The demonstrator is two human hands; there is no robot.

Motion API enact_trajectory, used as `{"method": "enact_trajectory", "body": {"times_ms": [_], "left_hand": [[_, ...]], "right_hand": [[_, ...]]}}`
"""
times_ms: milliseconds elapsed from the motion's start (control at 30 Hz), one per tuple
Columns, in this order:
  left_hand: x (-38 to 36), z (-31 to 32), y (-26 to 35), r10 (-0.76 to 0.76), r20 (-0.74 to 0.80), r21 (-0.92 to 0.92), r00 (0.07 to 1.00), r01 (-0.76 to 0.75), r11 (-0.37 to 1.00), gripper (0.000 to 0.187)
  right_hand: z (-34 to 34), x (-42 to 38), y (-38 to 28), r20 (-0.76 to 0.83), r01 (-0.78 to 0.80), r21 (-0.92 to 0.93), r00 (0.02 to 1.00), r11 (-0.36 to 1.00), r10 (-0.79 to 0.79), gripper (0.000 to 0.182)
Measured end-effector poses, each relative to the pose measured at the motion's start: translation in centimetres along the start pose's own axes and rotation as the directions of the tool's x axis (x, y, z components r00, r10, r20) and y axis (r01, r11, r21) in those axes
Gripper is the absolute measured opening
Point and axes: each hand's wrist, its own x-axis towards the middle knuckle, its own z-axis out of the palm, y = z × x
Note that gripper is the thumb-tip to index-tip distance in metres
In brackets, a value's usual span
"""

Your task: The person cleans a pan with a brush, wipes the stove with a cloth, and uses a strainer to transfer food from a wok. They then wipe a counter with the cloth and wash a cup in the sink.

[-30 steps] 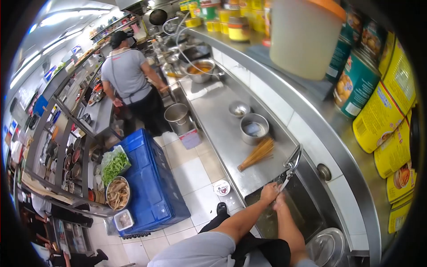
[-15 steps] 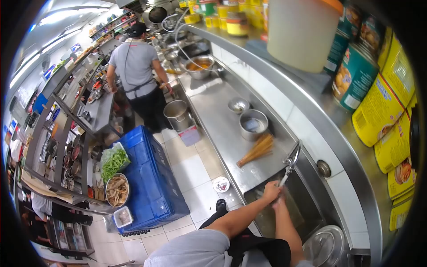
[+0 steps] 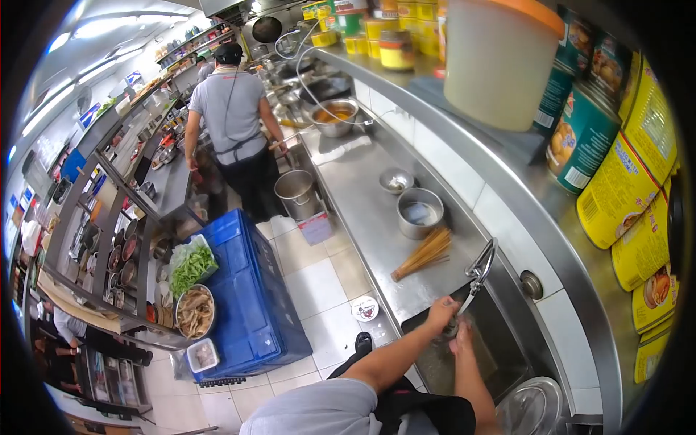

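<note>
Both forearms reach forward over the dark rectangular sink basin [image 3: 482, 355], wrists drawn close together. The left hand [image 3: 442, 312] comes in from the side, knuckles up, its fingers bent inward beside the spout's lower end; whether they pinch anything I cannot tell. The right hand [image 3: 461, 338] sits just below and beside it, turned palm inward, fingers toward the spout — their exact spread is blurred, and I cannot tell if the hands touch.

The shiny silver metal faucet [image 3: 480, 272] stands at the basin's edge, its looped upper part bright, its narrow spout slanting down to the hands. A greyish blur, maybe water, shows between them.

On the steel counter [image 3: 366, 217] beside the basin lies a tan bundle of thin sticks [image 3: 423, 254], fanned at one end and bound narrow at the other. Near it stands a round steel pot [image 3: 420, 213] with something pale inside — and just beyond, a smaller steel bowl [image 3: 396, 180].
</note>
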Motion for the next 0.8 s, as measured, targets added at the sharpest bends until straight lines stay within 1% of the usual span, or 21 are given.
{"method": "enact_trajectory", "body": {"times_ms": [33, 67, 100, 133, 167, 200, 267, 300, 333, 367, 400, 433, 467, 500, 533, 567, 600, 667, 700, 733, 800], "left_hand": [[-0.5, 1.0, -0.6, 0.098, -0.008, 0.142, 0.995, -0.096, 0.985, 0.017], [-0.2, 1.3, -1.8, 0.099, -0.013, 0.143, 0.995, -0.096, 0.985, 0.017], [0.2, 1.4, -2.6, 0.234, -0.016, 0.392, 0.972, -0.209, 0.896, 0.019], [0.7, 1.4, -3.5, 0.359, 0.016, 0.613, 0.933, -0.293, 0.734, 0.023], [-0.1, 0.5, -1.7, 0.240, 0.060, 0.591, 0.969, -0.228, 0.774, 0.032], [-0.4, -0.5, -1.7, 0.242, 0.057, 0.588, 0.969, -0.228, 0.776, 0.032], [-1.1, -2.0, -1.9, 0.255, 0.088, 0.612, 0.963, -0.254, 0.749, 0.038], [0.7, -3.7, -3.5, 0.236, 0.407, 0.578, 0.882, -0.449, 0.681, 0.042], [1.8, -4.7, -3.5, 0.232, 0.411, 0.579, 0.882, -0.449, 0.681, 0.042], [2.6, -5.5, -2.7, 0.136, 0.597, 0.556, 0.791, -0.530, 0.640, 0.042], [2.6, -5.4, -2.4, 0.085, 0.575, 0.498, 0.814, -0.430, 0.753, 0.039], [2.5, -5.2, -1.7, 0.033, 0.552, 0.429, 0.833, -0.317, 0.846, 0.036], [2.4, -4.8, -1.0, 0.034, 0.557, 0.424, 0.830, -0.319, 0.847, 0.036], [2.3, -4.5, -0.4, 0.004, 0.379, 0.112, 0.925, -0.050, 0.992, 0.030], [2.1, -4.2, 0.0, -0.110, 0.214, -0.264, 0.971, 0.166, 0.950, 0.025], [1.2, -2.9, 0.9, -0.156, 0.126, -0.298, 0.980, 0.188, 0.936, 0.024], [1.0, -1.9, 0.0, -0.155, 0.126, -0.300, 0.980, 0.187, 0.935, 0.024], [-0.1, -0.1, -1.9, -0.073, 0.071, 0.133, 0.995, 0.063, 0.989, 0.029], [-0.2, -0.1, -2.1, -0.076, 0.071, 0.133, 0.995, 0.066, 0.989, 0.029], [-0.4, -0.1, -2.3, 0.060, 0.042, 0.333, 0.997, -0.071, 0.940, 0.029], [-0.8, 0.1, -2.3, 0.334, 0.071, 0.675, 0.940, -0.292, 0.677, 0.034]], "right_hand": [[1.0, 0.3, 0.1, -0.119, -0.065, 0.377, 0.986, 0.924, 0.118, 0.043], [1.5, 0.4, 0.2, -0.115, -0.068, 0.377, 0.986, 0.924, 0.120, 0.043], [1.6, 0.5, 0.7, -0.207, -0.149, 0.198, 0.960, 0.969, 0.190, 0.051], [1.5, 0.4, 1.1, -0.310, -0.242, 0.019, 0.921, 0.970, 0.236, 0.059], [1.3, 0.5, 1.2, -0.418, -0.345, -0.152, 0.872, 0.926, 0.256, 0.067], [0.8, 0.7, 0.8, -0.417, -0.344, -0.156, 0.873, 0.926, 0.254, 0.067], [-0.3, 0.7, -0.5, -0.240, -0.226, 0.120, 0.938, 0.967, 0.249, 0.074], [-0.5, 0.2, -0.8, -0.240, -0.227, 0.121, 0.938, 0.966, 0.250, 0.074], [-0.5, -1.0, -1.1, -0.131, -0.123, -0.132, 0.986, 0.984, 0.106, 0.068], [-0.5, -2.4, -1.4, 0.006, 0.012, -0.362, 1.000, 0.932, -0.011, 0.063], [-0.8, -3.3, -1.7, 0.165, 0.169, -0.556, 0.982, 0.814, -0.092, 0.057], [-1.5, -3.7, -1.1, 0.128, 0.100, -0.654, 0.992, 0.750, -0.020, 0.047], [-1.9, -3.3, -0.9, 0.123, 0.098, -0.657, 0.992, 0.748, -0.023, 0.047], [-1.8, -3.2, -0.5, 0.007, 0.018, -0.625, 1.000, 0.780, -0.017, 0.043], [-1.7, -3.0, -0.2, -0.108, -0.059, -0.582, 0.994, 0.811, -0.005, 0.039], [-3.0, -0.5, 2.7, -0.023, 0.042, -0.184, 0.999, 0.982, -0.047, 0.047], [-1.6, -0.6, 1.9, -0.022, 0.043, -0.186, 0.999, 0.982, -0.048, 0.047], [1.6, -0.4, 0.6, -0.216, -0.049, 0.261, 0.970, 0.964, 0.108, 0.056], [0.8, 0.6, 1.8, -0.231, -0.089, 0.221, 0.963, 0.971, 0.140, 0.059], [0.1, 1.5, 3.0, -0.245, -0.130, 0.181, 0.954, 0.975, 0.172, 0.062], [0.8, 1.2, 1.6, -0.239, -0.301, 0.230, 0.905, 0.926, 0.353, 0.060]]}}
